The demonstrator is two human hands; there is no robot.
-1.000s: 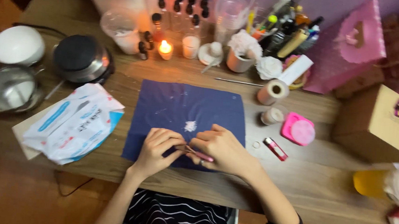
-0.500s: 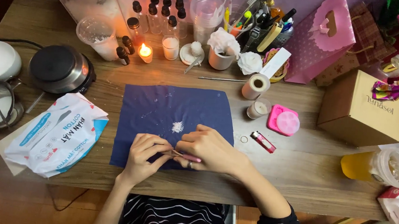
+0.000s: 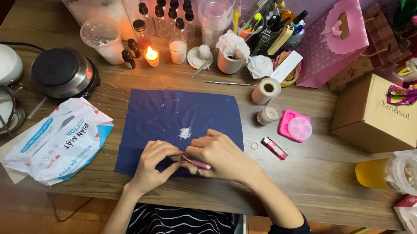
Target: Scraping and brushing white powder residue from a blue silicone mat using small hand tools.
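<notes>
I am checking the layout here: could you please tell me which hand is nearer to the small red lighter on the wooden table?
Right. The right hand lies just left of the red lighter; the left hand sits farther left, beyond it.

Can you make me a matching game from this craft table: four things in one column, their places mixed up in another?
Things:
1. small pink tool
2. lit tealight candle
3. red lighter
4. white plastic packet

Places:
A. left of the dark blue cloth
B. right of the cloth
C. held in the right hand, met by the left hand
D. behind the cloth, by the little bottles

Pairs: 1-C, 2-D, 3-B, 4-A
</notes>
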